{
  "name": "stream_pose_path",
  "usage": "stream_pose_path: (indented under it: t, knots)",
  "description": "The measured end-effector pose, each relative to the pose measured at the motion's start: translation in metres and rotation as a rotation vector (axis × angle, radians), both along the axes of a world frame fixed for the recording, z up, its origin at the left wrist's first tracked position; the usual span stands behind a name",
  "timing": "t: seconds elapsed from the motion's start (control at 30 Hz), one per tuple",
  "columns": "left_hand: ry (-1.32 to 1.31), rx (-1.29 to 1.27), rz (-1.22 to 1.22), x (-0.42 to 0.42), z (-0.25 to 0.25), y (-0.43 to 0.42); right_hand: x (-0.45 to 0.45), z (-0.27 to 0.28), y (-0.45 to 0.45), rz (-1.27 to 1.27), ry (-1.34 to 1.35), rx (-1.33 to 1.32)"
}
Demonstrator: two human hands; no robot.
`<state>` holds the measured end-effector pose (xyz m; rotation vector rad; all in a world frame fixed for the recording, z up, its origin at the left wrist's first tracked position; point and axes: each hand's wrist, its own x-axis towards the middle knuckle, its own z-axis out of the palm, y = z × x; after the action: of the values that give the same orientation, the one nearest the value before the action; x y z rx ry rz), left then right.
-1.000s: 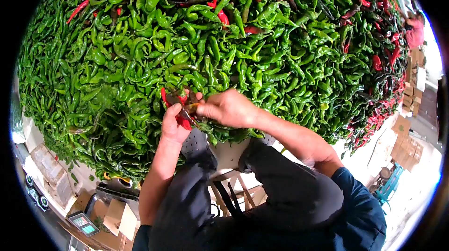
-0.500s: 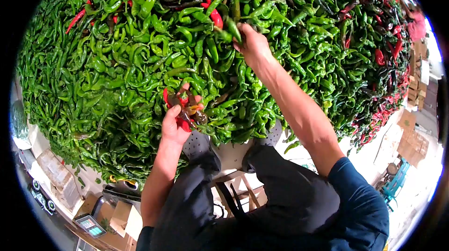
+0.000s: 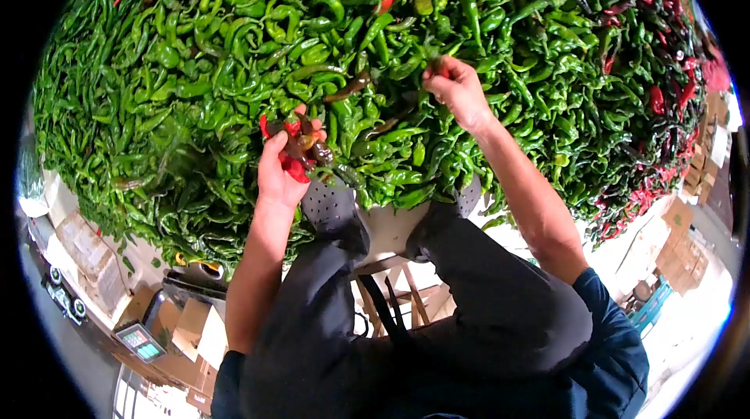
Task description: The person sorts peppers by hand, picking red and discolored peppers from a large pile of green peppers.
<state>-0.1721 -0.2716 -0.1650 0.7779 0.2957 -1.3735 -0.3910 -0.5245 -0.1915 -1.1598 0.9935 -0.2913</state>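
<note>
Lower and further right in the frame than half a second ago, the right hand is now over the upper middle of the pile, fingers curled inward; its fingertips are too blurred to tell whether they pinch anything. At centre left, the left hand's grip is partly closed around a bunch of red and brown peppers. Between the hands, a brown pepper shows against the pile of green peppers, which fills the upper frame. Dark shoes touch its lower edge; an open cardboard box sits lower left.
</note>
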Motion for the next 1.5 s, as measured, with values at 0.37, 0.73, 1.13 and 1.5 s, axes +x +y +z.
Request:
stream_pose_path:
  t: [0.37, 0.73, 1.13, 1.5]
  knots:
    - [-0.088, 0.034, -0.036, 0.004, 0.007, -0.003, 0.091, 0.021, 0.034, 0.832, 0.407, -1.150]
    - [-0.067, 0.041, -0.005, 0.011, 0.008, 0.000, 0.105, 0.030, -0.041, -0.083, 0.386, -0.594]
    - [-0.107, 0.009, 0.054, 0.028, 0.015, 0.006, 0.140, 0.078, 0.010, 0.127, -0.033, -0.018]
    - [0.037, -0.231, 0.110, 0.020, 0.018, -0.009, 0.121, 0.097, 0.041, 0.360, 0.045, -0.172]
